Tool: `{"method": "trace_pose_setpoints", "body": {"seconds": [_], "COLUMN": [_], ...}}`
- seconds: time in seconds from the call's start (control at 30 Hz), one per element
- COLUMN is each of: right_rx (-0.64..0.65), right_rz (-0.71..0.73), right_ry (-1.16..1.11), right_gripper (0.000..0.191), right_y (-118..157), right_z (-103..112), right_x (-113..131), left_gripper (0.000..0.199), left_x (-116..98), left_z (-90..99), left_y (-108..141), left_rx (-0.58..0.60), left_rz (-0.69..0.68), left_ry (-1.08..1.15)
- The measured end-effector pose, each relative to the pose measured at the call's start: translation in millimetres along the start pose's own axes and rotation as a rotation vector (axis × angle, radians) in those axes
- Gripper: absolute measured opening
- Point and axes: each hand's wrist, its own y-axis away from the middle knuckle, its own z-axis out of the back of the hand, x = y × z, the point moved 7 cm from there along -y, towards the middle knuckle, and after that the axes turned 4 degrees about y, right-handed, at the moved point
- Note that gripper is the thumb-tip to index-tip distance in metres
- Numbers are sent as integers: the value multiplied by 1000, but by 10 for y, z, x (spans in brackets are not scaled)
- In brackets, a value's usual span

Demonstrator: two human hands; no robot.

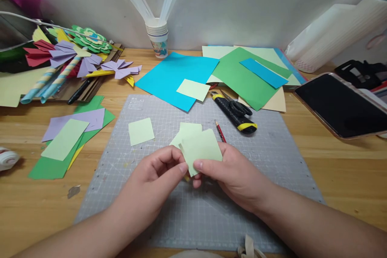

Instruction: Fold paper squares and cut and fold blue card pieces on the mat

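Pale green paper squares [204, 149] are held up over the grey cutting mat [121, 197], one seemingly overlapping another at the left edge. My right hand [232, 169] pinches them, thumb on top and fingers underneath. At their left corner, my left hand [163, 173] has its thumb and index finger closed on the edge. Behind them more pale green paper [190, 127] shows on the mat, partly hidden. A separate pale green square [141, 131] lies flat to the left. A short pencil [220, 130] rests just beyond my right hand.
A utility knife [232, 113] and black-handled scissors [238, 109] lie at the mat's back right. Blue paper [178, 76] and green paper [248, 76] spread behind. A paper cup [158, 44] holds translucent sticks. Paper flowers [87, 40] are left, a tablet [341, 105] right.
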Motion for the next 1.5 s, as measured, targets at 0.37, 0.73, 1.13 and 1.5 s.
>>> {"method": "trace_pose_setpoints", "body": {"seconds": [0.37, 0.73, 1.13, 1.5], "right_rx": [26, 6, 4, 18], "right_rz": [6, 24, 17, 53], "right_ry": [29, -18, 12, 24], "right_gripper": [14, 17, 19, 18], "right_y": [24, 18, 8, 24], "right_z": [-8, -14, -6, -6], "right_x": [12, -2, -12, 7], "left_gripper": [20, 20, 18, 18], "left_x": [-10, -49, 2, 18], "left_z": [-5, 6, 4, 41], "left_y": [-7, -18, -20, -5], "left_rx": [17, -20, 11, -3], "left_rz": [21, 3, 21, -20], "left_ry": [-109, -106, -41, -60]}}
